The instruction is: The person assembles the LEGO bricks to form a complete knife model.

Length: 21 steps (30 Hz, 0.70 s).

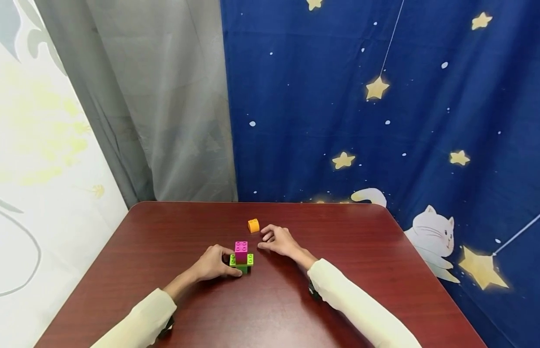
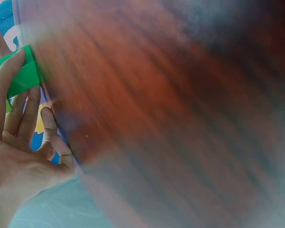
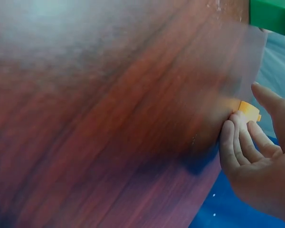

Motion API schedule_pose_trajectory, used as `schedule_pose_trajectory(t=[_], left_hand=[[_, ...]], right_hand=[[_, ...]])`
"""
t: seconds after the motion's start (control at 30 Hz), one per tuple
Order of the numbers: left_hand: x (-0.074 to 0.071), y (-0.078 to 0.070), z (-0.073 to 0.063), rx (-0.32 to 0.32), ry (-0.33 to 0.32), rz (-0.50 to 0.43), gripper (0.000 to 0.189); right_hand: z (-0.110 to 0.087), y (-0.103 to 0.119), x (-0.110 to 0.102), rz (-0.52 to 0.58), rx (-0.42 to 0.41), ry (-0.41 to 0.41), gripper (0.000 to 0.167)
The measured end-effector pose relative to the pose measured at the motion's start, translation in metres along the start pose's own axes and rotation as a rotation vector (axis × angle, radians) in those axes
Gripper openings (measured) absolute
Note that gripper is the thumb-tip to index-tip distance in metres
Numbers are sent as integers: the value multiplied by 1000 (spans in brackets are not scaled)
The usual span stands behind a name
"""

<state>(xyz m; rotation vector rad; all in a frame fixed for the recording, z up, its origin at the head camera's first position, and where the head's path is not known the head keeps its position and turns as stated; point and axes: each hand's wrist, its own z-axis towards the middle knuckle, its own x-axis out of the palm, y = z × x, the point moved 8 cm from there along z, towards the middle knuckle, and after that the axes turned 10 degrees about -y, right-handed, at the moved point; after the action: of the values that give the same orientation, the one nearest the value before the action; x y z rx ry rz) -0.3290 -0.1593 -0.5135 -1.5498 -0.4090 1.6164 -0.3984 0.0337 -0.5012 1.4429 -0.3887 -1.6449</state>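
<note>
My left hand [image 1: 215, 263] pinches the low part of a small stack of toy building bricks, thumb in front and fingers behind. At its top sits a magenta brick [image 1: 241, 246], on a wider lime-green brick [image 1: 250, 259], with a darker green brick [image 2: 26, 78] underneath. To the right, my right hand [image 1: 279, 240] hovers low over the table, fingers loosely bent and thumb apart, holding nothing. Just left of its fingertips an orange brick [image 1: 253, 225] with a curved side lies on the table. The right wrist view shows that orange brick [image 3: 248, 111] beyond the fingers.
The dark red wooden table [image 1: 187, 222] has rounded far corners. Behind it hang a grey curtain [image 1: 187, 121] and a blue curtain [image 1: 296, 121] with stars and a white cat. A pale patterned panel [image 1: 43, 169] stands on the left.
</note>
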Motion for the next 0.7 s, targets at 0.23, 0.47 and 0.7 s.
schedule_pose_trajectory(t=[0.23, 0.47, 0.7], left_hand=[[1, 0, 0, -5, -7, 3, 34], [1, 2, -1, -2, -14, 2, 35], [0, -1, 0, 2, -11, 13, 35]], right_hand=[[14, -8, -1, -76, 44, -64, 48], [31, -12, 5, -128, 79, -119, 54], [44, -15, 11, -176, 134, -162, 58]])
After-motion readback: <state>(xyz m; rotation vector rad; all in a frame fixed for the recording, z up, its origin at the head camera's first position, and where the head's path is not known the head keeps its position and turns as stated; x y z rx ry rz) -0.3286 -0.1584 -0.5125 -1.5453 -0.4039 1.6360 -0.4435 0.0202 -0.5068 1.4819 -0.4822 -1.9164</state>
